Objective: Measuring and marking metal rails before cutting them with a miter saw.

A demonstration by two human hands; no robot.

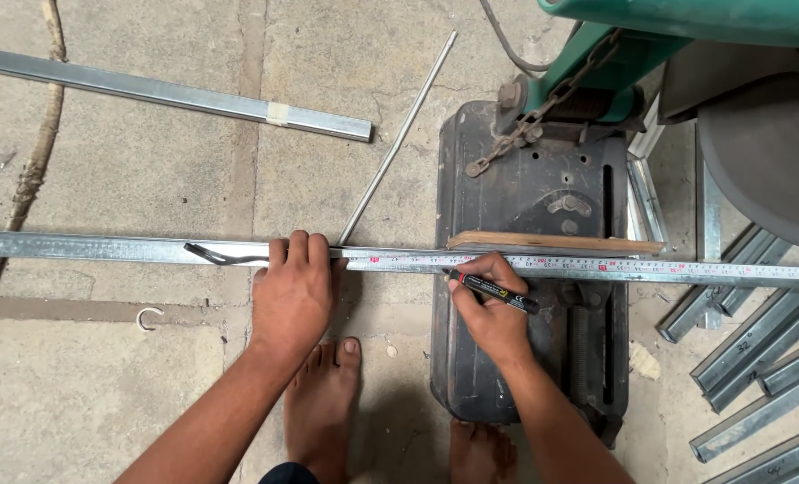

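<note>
Your left hand (294, 291) presses flat on a long, thin galvanized steel channel (86, 247) lying across the chop saw base (516, 179), pinning a tape measure (597, 265); your right hand (489, 309) pinches a black marker (492, 291); the channel looks light, stiff, sharp-edged, best gripped mid-length.

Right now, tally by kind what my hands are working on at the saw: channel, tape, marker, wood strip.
Long galvanised steel channel under the left hand: 1
Steel measuring tape lying along it: 1
Black marker pen in the right hand: 1
Thin wooden strip on the black saw base: 1
Total: 4
</note>
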